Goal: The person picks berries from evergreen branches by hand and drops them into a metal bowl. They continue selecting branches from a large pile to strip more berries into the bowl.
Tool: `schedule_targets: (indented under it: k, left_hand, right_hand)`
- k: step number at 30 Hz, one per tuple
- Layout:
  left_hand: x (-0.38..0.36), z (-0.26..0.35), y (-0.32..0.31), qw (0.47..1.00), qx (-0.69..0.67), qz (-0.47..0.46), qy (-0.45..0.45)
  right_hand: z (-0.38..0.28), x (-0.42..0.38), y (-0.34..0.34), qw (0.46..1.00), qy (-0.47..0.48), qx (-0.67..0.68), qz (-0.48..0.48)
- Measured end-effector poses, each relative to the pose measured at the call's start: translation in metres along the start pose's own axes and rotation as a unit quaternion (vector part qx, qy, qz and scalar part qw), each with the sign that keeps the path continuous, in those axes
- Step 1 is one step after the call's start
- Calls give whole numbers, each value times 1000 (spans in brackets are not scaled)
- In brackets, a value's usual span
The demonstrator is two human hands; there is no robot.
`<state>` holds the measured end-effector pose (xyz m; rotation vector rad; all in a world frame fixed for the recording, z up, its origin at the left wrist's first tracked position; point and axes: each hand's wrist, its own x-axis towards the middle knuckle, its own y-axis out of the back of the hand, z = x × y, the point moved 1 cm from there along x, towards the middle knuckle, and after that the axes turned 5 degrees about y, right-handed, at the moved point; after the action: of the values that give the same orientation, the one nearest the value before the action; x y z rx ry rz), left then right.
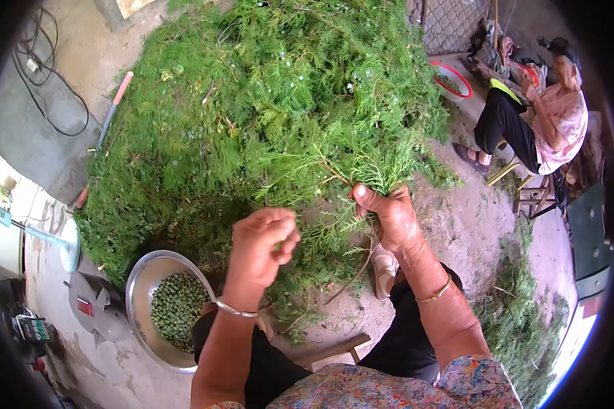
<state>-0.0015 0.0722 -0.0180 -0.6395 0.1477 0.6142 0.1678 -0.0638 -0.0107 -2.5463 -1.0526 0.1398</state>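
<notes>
A big heap of green cypress-like branches [266, 109] with small pale berries covers the ground in front of me. My right hand [387, 215] grips a sprig of those branches [378, 167] by its stems, holding it up. My left hand [262, 249] is curled beside the sprig's hanging fronds, fingers pinched together; what is inside them is hidden. A metal bowl [142, 286] holding small green berries [177, 308] sits on the ground by my left knee.
Another person [539, 116] sits on a stool at the right, beside a red bowl [450, 80]. A smaller pile of greenery [518, 320] lies at the right. Cables [48, 75], a long-handled tool [112, 109] and a fan base [68, 245] are at the left.
</notes>
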Motion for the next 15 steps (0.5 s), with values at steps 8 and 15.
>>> schedule_targets:
  k: [8,15]
  left_hand:
    - [8,-7,-14,998,-53,4,-40]
    - [8,0,-7,999,49,8,-11]
  right_hand:
    - [6,-2,-10,993,-115,-8,-24]
    - [-33,-6,-26,960,-221,-173,-24]
